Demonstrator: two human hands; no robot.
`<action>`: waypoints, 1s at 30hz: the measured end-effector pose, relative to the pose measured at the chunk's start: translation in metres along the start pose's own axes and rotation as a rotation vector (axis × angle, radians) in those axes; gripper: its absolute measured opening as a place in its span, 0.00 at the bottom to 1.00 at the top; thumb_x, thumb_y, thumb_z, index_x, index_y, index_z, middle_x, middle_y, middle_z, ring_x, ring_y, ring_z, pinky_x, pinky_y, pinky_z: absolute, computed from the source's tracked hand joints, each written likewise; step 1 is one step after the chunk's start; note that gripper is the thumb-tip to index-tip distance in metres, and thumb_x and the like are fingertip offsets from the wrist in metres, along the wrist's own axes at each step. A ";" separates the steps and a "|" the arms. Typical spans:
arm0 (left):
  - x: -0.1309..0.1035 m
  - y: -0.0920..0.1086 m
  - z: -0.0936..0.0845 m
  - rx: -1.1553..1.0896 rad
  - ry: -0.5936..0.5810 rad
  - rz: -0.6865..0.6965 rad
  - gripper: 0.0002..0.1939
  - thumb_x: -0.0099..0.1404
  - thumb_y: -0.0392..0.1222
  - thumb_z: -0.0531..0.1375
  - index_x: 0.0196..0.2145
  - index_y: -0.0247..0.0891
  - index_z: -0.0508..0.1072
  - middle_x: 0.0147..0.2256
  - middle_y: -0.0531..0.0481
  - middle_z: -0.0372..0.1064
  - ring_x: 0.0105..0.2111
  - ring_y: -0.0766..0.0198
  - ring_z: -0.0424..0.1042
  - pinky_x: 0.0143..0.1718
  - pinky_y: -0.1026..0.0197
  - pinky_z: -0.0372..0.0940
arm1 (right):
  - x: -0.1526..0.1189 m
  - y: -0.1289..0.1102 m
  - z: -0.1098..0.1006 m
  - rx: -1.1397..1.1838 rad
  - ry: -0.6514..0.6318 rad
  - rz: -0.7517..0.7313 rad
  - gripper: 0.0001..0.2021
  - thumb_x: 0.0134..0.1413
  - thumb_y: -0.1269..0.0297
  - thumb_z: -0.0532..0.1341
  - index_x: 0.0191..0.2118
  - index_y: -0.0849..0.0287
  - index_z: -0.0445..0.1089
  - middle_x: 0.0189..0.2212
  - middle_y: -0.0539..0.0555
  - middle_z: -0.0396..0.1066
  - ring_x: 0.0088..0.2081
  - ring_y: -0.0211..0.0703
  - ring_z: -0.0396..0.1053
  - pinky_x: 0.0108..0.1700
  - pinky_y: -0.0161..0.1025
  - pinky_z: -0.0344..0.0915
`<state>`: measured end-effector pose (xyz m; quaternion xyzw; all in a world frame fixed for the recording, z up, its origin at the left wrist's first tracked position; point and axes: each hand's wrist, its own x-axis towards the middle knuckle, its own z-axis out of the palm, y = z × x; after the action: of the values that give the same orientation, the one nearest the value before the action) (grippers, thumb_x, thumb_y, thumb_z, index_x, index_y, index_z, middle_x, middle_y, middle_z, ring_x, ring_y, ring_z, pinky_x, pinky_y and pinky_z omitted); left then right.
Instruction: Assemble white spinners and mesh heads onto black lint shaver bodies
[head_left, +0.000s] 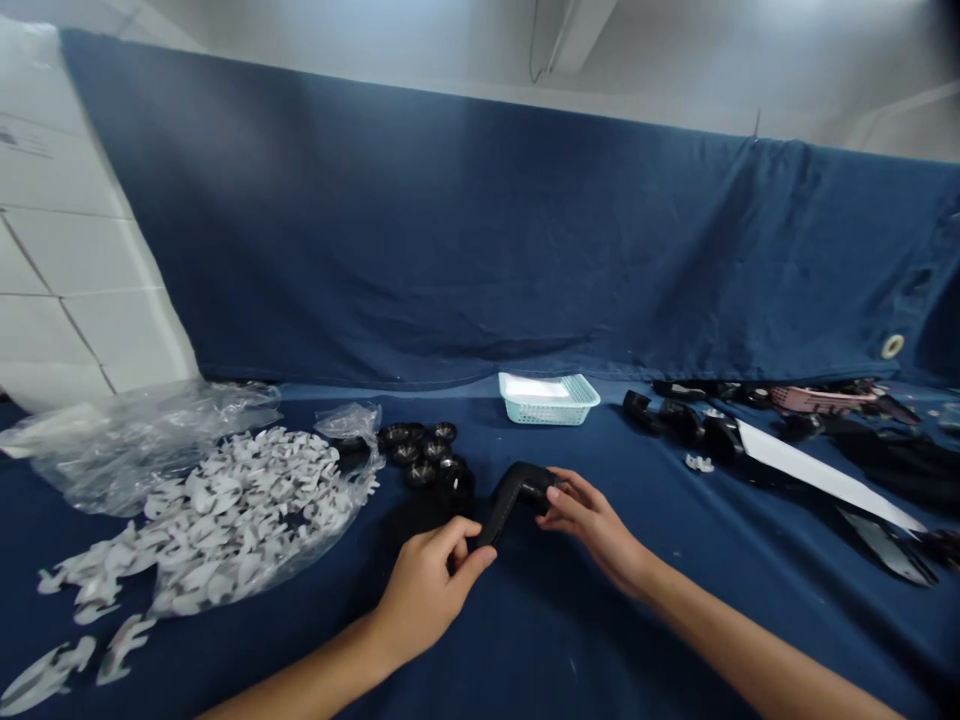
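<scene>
A bent black plastic part [516, 484] is held between both hands above the blue cloth. My left hand [435, 580] pinches its lower left end between thumb and fingers. At its right end, the fingers and thumb of my right hand [589, 520] are closed round it. Several round black cups [421, 453] stand just beyond and to the left of the part. A large pile of grey-white plastic pieces [247, 500] lies on the left, partly on clear plastic film.
A light blue basket [550, 408] with something white inside stands at the back. To the right lie black parts [679, 418], a long white strip [825, 475], small white pieces [699, 463] and a pink basket [821, 400]. White boxes [67, 250] are stacked at the left.
</scene>
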<state>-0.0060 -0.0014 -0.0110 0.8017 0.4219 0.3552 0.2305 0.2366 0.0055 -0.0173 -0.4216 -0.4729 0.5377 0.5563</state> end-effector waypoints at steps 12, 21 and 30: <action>0.019 -0.011 0.016 -0.677 -0.250 -0.351 0.14 0.64 0.52 0.60 0.38 0.39 0.65 0.23 0.61 0.56 0.18 0.68 0.69 0.21 0.66 0.61 | 0.005 0.028 -0.011 0.123 0.086 0.015 0.19 0.56 0.57 0.65 0.54 0.49 0.68 0.53 0.56 0.68 0.55 0.54 0.65 0.55 0.53 0.67; 0.012 -0.019 0.014 -0.641 -0.304 -0.335 0.21 0.67 0.61 0.54 0.43 0.39 0.68 0.27 0.54 0.64 0.27 0.64 0.72 0.31 0.63 0.67 | 0.002 0.028 -0.012 0.051 0.163 0.097 0.28 0.51 0.52 0.68 0.57 0.49 0.65 0.55 0.57 0.67 0.55 0.55 0.67 0.59 0.53 0.61; 0.012 -0.044 0.027 -0.574 -0.354 -0.187 0.14 0.68 0.53 0.55 0.41 0.40 0.68 0.23 0.59 0.60 0.21 0.68 0.73 0.23 0.71 0.65 | -0.001 0.032 -0.022 -0.019 0.066 0.116 0.27 0.55 0.54 0.66 0.59 0.43 0.60 0.56 0.54 0.65 0.56 0.50 0.66 0.57 0.44 0.63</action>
<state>-0.0035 0.0301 -0.0537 0.7113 0.3300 0.2921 0.5475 0.2518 0.0072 -0.0527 -0.4709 -0.4343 0.5505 0.5353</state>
